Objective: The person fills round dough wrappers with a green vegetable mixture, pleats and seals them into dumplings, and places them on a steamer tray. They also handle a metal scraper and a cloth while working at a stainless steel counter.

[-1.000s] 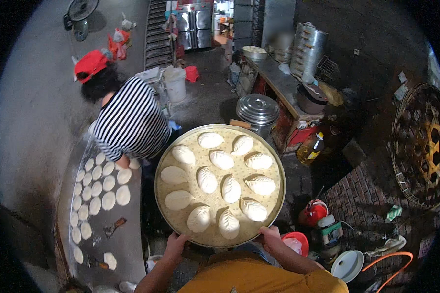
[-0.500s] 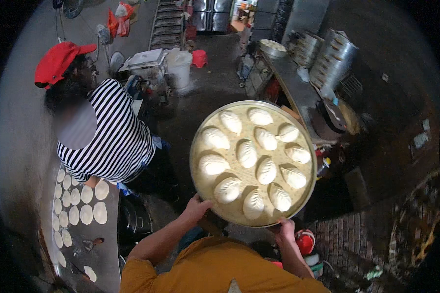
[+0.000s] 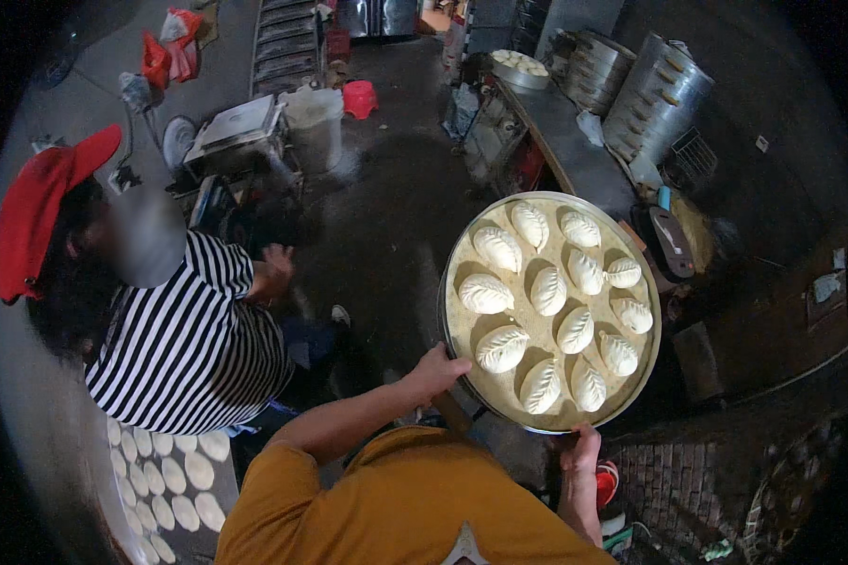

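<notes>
"Tray [image 3: 468, 330] first: where is it held?"

"Over the dim floor [image 3: 396, 193], to the right of the co-worker [image 3: 193, 353], with pleated buns [image 3: 547, 291] spread on it."

"And how are the fingers set?"

"The lower left rim is clamped by the left hand [image 3: 438, 372], its thumb [image 3: 457, 366] pressed at the edge. The near rim is gripped by the right hand [image 3: 581, 447]. Most fingertips are hidden beneath, so how widely they are spread cannot be told."

"What else is covered or cut off?"

"The desk [image 3: 226, 478] at lower left is partly blocked by the co-worker, and only some dough rounds [image 3: 173, 476] are shown. The co-worker's hand [image 3: 273, 271] is seen well apart from the desk; the other cannot be made out. Beside the right wrist, a red object [image 3: 606, 482] is partly hidden, its kind unclear."
</notes>
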The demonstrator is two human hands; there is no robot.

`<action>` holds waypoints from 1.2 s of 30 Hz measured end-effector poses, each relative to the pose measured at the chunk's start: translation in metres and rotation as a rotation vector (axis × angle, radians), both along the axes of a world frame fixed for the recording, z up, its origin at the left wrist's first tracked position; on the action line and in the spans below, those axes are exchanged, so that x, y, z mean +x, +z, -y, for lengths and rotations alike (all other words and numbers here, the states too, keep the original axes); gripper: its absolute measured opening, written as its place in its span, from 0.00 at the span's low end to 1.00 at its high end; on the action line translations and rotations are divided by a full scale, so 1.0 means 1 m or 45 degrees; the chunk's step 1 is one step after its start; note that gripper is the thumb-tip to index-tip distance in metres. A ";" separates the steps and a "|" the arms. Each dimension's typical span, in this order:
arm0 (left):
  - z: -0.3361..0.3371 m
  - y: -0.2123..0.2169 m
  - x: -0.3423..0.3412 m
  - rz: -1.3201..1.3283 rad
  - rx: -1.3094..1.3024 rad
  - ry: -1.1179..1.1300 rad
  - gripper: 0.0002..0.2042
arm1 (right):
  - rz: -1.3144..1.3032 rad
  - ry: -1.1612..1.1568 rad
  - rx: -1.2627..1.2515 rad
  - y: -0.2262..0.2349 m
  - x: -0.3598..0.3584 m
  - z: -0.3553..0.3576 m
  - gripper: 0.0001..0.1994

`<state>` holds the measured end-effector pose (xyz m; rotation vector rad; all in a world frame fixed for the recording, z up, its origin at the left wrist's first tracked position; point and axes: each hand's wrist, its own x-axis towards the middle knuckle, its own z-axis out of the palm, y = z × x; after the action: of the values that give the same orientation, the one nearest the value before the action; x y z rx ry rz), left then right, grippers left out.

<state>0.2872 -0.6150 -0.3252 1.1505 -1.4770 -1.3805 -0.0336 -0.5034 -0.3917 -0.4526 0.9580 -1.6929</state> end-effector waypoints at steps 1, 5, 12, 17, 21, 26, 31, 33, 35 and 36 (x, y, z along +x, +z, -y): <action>0.005 -0.003 -0.002 0.030 0.021 0.006 0.32 | -0.003 -0.039 -0.012 -0.006 -0.001 0.004 0.15; 0.015 -0.031 -0.007 0.093 -0.039 0.018 0.37 | -0.007 -0.120 -0.088 -0.024 0.000 0.002 0.17; -0.016 -0.051 -0.013 0.086 0.085 0.083 0.32 | -0.064 -0.046 0.056 -0.049 -0.014 -0.020 0.16; -0.016 -0.061 -0.012 -0.074 0.027 0.045 0.33 | 0.056 -0.167 0.017 -0.030 0.005 -0.031 0.11; -0.021 -0.070 -0.008 -0.317 -0.016 -0.007 0.28 | -0.036 -0.145 0.094 -0.040 0.008 -0.040 0.09; -0.040 -0.037 -0.008 -0.084 0.163 -0.072 0.21 | -0.118 -0.156 0.178 -0.045 0.003 -0.052 0.09; -0.030 -0.037 -0.002 0.058 0.247 -0.120 0.19 | -0.139 -0.110 0.170 -0.039 0.006 -0.056 0.18; -0.020 -0.048 0.002 0.048 0.268 -0.087 0.18 | -0.139 -0.119 0.159 -0.026 0.018 -0.060 0.18; -0.025 -0.049 0.003 -0.010 0.269 -0.073 0.19 | -0.127 -0.135 0.142 -0.016 0.026 -0.062 0.19; -0.026 -0.042 0.000 -0.041 0.243 -0.081 0.19 | -0.049 -0.196 0.104 -0.027 0.021 -0.061 0.20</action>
<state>0.2875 -0.5885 -0.3671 1.2012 -1.3926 -1.6043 -0.0130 -0.4424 -0.4190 -0.3663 1.1094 -1.7805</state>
